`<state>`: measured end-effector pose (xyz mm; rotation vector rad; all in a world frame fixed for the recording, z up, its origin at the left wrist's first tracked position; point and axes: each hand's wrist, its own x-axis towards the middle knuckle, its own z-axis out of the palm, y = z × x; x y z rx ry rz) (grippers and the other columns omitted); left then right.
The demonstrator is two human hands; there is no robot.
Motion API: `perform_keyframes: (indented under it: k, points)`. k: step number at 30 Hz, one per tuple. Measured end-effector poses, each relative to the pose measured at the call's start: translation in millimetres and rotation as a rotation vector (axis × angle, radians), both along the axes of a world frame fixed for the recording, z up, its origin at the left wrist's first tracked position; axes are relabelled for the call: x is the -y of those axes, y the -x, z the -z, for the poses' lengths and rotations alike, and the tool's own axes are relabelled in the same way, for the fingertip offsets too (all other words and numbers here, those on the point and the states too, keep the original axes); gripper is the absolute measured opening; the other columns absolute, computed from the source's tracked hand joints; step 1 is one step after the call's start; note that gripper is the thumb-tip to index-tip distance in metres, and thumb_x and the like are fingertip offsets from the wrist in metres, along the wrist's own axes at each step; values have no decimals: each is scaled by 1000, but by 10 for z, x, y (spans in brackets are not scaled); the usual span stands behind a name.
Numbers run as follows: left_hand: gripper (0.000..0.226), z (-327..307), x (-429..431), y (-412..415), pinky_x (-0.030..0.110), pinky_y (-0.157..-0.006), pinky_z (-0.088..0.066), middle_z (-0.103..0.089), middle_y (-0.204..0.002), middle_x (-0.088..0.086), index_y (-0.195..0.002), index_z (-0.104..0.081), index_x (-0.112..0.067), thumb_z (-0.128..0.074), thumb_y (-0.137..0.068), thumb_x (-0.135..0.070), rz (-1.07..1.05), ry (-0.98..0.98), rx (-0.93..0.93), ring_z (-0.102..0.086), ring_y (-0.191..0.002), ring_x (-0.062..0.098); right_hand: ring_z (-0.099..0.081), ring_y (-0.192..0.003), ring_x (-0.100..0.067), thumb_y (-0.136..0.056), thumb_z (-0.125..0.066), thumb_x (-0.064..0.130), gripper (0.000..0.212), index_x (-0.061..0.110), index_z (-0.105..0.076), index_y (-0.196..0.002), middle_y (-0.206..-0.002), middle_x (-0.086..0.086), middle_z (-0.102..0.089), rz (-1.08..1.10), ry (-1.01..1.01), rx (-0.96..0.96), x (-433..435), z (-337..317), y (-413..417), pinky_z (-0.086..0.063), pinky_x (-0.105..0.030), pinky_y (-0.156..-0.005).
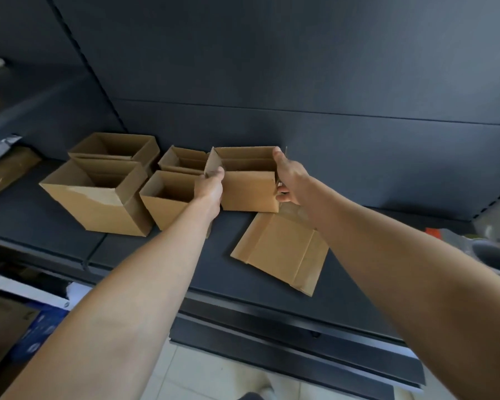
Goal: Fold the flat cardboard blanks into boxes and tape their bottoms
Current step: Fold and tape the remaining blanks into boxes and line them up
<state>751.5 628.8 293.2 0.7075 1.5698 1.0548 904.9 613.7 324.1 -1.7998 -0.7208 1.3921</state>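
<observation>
Placing folded box point(248, 193) at shelf point(156, 264) back edge beside finished boxes point(98, 203); left hand point(210, 187), right hand point(289, 180) grip its sides. Next likely: release, fetch flat blank point(280, 252).

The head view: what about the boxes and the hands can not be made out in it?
- Bottom of the held box: head view, hidden by its own walls.
- Fingertips of the left hand: head view, behind the box's flap.
- Right side of the small box: head view, behind the left forearm.
- The grey object at the right edge: head view, blurred, cut off.
</observation>
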Motion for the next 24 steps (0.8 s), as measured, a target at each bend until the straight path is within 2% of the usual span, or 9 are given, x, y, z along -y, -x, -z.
perform_keyframes:
  k: [2, 7, 10, 12, 13, 16, 18, 20, 24]
  points:
    - [66, 24, -63, 4, 45, -111, -35, -41, -146, 6, -148, -27, -20, -57, -92, -39, -4, -7, -17, -41, -133, 28, -56, -109, -30, -91, -38, 65, 66, 14, -45, -132, -119, -7, -56, 0, -12, -25, -51, 20, 29, -50, -46, -95]
    - [62, 95, -120, -29, 43, -107, -36, -41, -144, 7, -146, -24, -18, -55, -94, -33, -7, -21, -153, -42, -131, 30, -55, -111, -29, -91, -41, 63, 61, 15, -49, -127, -123, -6, -57, 2, -35, -61, -108, 68, 57, -49, -45, -95]
    - [63, 111, -99, -74, 42, -104, -38, -41, -143, 8, -146, -21, -16, -54, -95, -32, -28, -12, -214, -42, -131, 30, -58, -106, -26, -93, -40, 61, 53, 14, -54, -113, -114, -3, -60, 4, -40, -61, -77, 109, 11, -49, -40, -92]
    - [61, 101, -62, -103, 40, -101, -40, -43, -141, 9, -145, -24, -15, -54, -95, -33, -36, -1, -212, -44, -128, 30, -57, -98, -24, -94, -39, 60, 52, 13, -54, -113, -105, -2, -59, 7, -41, -62, -33, 123, -35, -47, -37, -90]
    - [58, 97, -40, -119, 39, -100, -40, -45, -139, 9, -143, -28, -13, -54, -95, -32, -47, 5, -196, -46, -126, 29, -57, -99, -24, -94, -39, 60, 54, 12, -53, -116, -108, -2, -58, 3, -39, -59, -12, 134, -67, -46, -37, -91]
    - [51, 107, 55, -155, 37, -99, -41, -50, -134, 9, -138, -36, -11, -55, -95, -29, -100, 38, -119, -49, -123, 29, -54, -122, -32, -95, -38, 58, 62, 4, -52, -123, -136, -13, -54, -5, -32, -31, 50, 161, -174, -46, -40, -102]
    - [45, 115, 131, -171, 36, -99, -41, -52, -130, 10, -134, -42, -9, -56, -95, -26, -106, 58, -91, -50, -121, 29, -48, -127, -36, -96, -39, 54, 66, -3, -52, -128, -138, -18, -50, 2, -29, -12, 117, 146, -235, -43, -45, -105]
    - [37, 134, 196, -179, 36, -100, -41, -55, -123, 10, -128, -49, -7, -55, -95, -23, -80, 64, -77, -52, -118, 29, -52, -124, -34, -97, -40, 52, 63, 0, -54, -128, -134, -18, -54, 2, -22, 4, 186, 140, -285, -44, -43, -104]
    - [16, 144, 298, -195, 41, -103, -43, -57, -101, 5, -107, -60, -8, -54, -96, -17, -16, 34, -44, -55, -105, 26, -62, -101, -23, -96, -42, 52, 55, 6, -57, -123, -117, -7, -63, -27, -18, -8, 327, 97, -336, -49, -36, -97]
